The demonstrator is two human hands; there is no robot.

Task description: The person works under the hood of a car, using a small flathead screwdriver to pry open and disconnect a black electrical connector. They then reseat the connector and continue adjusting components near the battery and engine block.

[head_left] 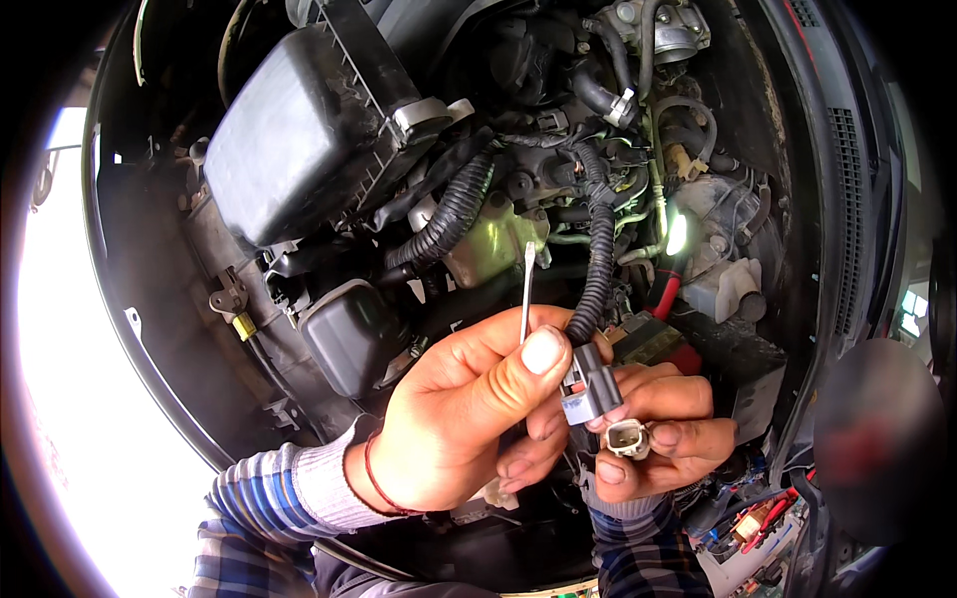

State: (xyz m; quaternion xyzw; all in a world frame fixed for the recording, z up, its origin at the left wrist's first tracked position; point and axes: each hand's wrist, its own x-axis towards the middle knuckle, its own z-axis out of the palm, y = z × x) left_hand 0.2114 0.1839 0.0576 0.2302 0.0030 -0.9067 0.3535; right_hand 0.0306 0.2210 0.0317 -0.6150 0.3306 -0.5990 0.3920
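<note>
My left hand [464, 404] is closed, thumb against forefinger, around a thin screwdriver [527, 289]. The bare metal shaft points up and its flat tip is free; the handle is hidden in the hand. Beside the left thumb is a dark grey wiring connector [595, 387], fed from above by a black corrugated wire conduit [601, 249]. My right hand [668, 424] pinches a small whitish connector [627, 438], its open socket facing up, between thumb and fingers. The right fingertips lie close behind the grey connector; whether they grip it too is hidden. The two connectors are apart.
An engine bay surrounds my hands. A large black air filter box [279, 140] stands upper left, with a smaller black box [351, 337] below it. A lit lamp [677, 235] with a red body shines right of the conduit. Hoses and metal pipes fill the upper right.
</note>
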